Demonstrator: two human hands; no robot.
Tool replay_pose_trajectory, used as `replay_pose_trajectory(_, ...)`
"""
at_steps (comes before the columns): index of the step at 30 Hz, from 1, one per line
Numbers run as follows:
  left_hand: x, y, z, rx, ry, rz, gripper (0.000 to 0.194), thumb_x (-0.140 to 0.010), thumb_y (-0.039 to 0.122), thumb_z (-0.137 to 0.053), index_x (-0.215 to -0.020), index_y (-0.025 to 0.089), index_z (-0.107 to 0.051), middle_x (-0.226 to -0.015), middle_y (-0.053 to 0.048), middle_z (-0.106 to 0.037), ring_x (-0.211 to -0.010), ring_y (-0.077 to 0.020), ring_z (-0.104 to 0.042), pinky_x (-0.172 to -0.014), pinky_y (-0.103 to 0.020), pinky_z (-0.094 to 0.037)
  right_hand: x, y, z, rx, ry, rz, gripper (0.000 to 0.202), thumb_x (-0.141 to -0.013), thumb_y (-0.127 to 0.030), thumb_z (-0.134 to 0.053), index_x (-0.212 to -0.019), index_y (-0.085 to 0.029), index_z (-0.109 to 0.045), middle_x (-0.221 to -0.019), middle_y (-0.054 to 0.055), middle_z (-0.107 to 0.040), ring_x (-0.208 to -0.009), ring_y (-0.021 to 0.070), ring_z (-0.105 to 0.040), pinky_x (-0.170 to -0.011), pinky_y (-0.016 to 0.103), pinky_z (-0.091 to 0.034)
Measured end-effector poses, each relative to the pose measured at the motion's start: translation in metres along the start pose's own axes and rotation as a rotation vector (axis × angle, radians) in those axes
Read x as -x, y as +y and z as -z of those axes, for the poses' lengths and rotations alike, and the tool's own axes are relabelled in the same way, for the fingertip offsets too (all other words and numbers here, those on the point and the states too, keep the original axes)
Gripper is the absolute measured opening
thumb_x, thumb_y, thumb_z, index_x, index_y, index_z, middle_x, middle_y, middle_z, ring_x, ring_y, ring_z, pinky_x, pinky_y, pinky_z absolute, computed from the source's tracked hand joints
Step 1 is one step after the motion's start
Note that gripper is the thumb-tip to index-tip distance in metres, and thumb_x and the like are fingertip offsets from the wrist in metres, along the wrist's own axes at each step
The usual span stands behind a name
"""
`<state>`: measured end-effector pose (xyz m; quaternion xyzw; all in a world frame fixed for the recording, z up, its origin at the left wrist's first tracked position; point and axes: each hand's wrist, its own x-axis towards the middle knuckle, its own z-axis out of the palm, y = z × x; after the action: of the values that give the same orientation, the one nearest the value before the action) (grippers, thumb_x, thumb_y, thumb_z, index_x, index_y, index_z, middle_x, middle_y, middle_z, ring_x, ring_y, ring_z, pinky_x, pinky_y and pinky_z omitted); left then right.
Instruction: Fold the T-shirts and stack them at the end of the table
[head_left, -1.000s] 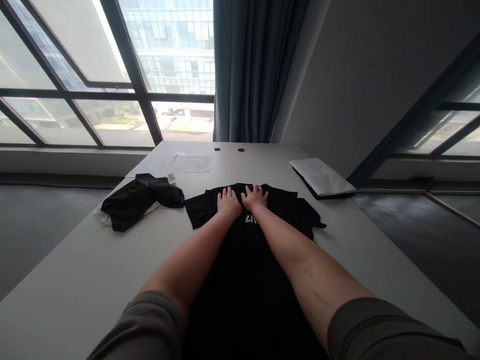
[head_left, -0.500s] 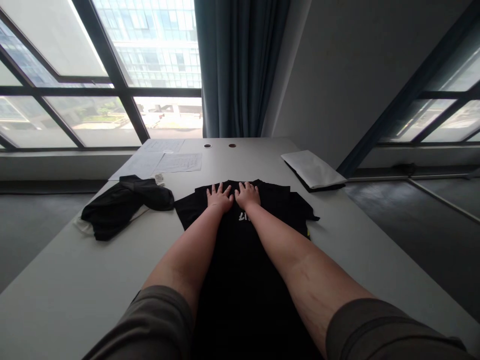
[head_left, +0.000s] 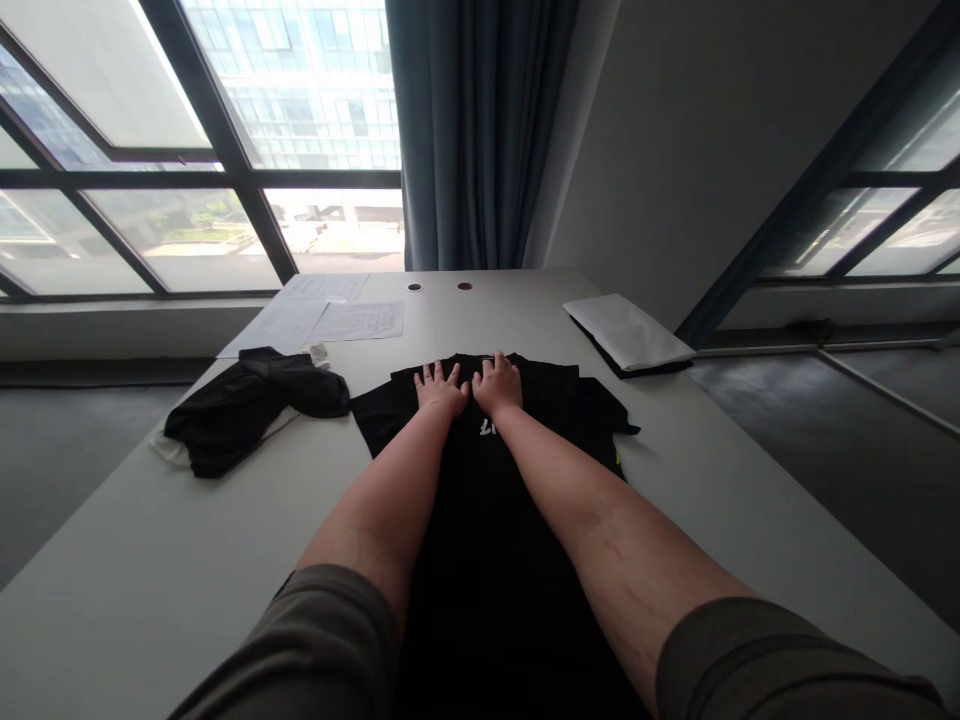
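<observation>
- As daylight comes through tall windows point(head_left: 232, 180), a black T-shirt point(head_left: 517, 560) lies spread on a white table point(head_left: 225, 560), its collar point(head_left: 465, 358) at the far end and its lower part running out of view toward the camera.
- The left hand point(head_left: 442, 390) rests back up near the collar, fingers point(head_left: 438, 371) fanned apart and grasping nothing.
- The right hand point(head_left: 496, 386) sits just beside it, beyond some white lettering point(head_left: 489, 427), its fingers lightly bent; whether they pinch any cloth cannot be told.
- Uneven pressure from the two hands could drag the fabric and leave creases; a tug by the right fingers, if they do have cloth, would likely skew the collar.
- The right-side sleeve point(head_left: 604, 408) looks rumpled at its tip and might tuck under itself if the T-shirt is slid.
- A wide sweep leftward could catch the crumpled dark garment point(head_left: 247, 410) just beside the left-side sleeve point(head_left: 377, 412), or, farther back, push the papers point(head_left: 360, 320); a white packet point(head_left: 628, 332) lies to the right, apart from the T-shirt.
</observation>
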<state>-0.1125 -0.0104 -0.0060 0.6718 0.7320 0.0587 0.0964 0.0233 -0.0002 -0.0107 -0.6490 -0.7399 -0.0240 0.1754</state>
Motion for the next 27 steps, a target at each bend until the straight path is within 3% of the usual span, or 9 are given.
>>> replay_pose_trajectory(4,0.002,0.001,0.001,-0.004,0.015,0.006,0.070,-0.098,0.063,-0.031,-0.163,0.037,-0.031,-0.174,-0.002,-0.017,-0.160,-0.0364,-0.009,-0.126,-0.060,-0.005,0.003,0.000,0.003,-0.006,-0.028,0.003,0.045,-0.101,-0.033,-0.040,-0.129,-0.011,-0.067,-0.143,0.020,-0.056,-0.129,0.0312,-0.050,-0.111,0.043,-0.035)
replay_pose_trajectory(7,0.003,0.000,0.001,-0.005,0.012,0.003,0.070,-0.098,0.063,-0.030,-0.163,0.037,-0.030,-0.174,-0.003,-0.017,-0.160,-0.0355,-0.008,-0.126,-0.059,-0.005,0.001,0.000,0.002,-0.012,-0.051,-0.003,0.046,-0.100,-0.032,-0.040,-0.131,-0.012,-0.066,-0.135,0.019,-0.061,-0.125,0.0306,-0.052,-0.111,0.042,-0.035)
replay_pose_trajectory(18,0.006,-0.001,0.000,-0.001,0.041,-0.008,0.069,-0.099,0.061,-0.028,-0.163,0.034,-0.033,-0.173,-0.002,-0.020,-0.160,-0.0320,-0.012,-0.128,-0.054,-0.008,-0.014,0.004,-0.012,-0.040,-0.206,-0.068,0.066,-0.102,-0.043,-0.034,-0.159,-0.009,-0.039,-0.167,0.016,-0.031,-0.153,0.0278,-0.027,-0.125,0.042,-0.016)
replay_pose_trajectory(22,0.010,-0.004,-0.002,0.002,0.100,0.077,0.070,-0.100,0.058,-0.024,-0.162,0.027,-0.036,-0.172,-0.006,-0.024,-0.159,-0.0289,-0.017,-0.129,-0.048,-0.010,-0.014,0.004,-0.011,-0.037,-0.232,-0.070,0.069,-0.103,-0.046,-0.033,-0.161,-0.008,-0.035,-0.169,0.016,-0.028,-0.155,0.0276,-0.023,-0.126,0.043,-0.012)
replay_pose_trajectory(27,0.006,-0.002,0.005,-0.002,0.034,0.144,0.073,-0.098,0.061,-0.028,-0.165,0.030,-0.029,-0.174,-0.006,-0.016,-0.160,-0.0330,-0.009,-0.127,-0.059,-0.005,-0.014,0.003,-0.010,-0.026,-0.249,-0.071,0.070,-0.104,-0.048,-0.031,-0.162,-0.009,-0.033,-0.169,0.016,-0.026,-0.156,0.0273,-0.021,-0.126,0.043,-0.011)
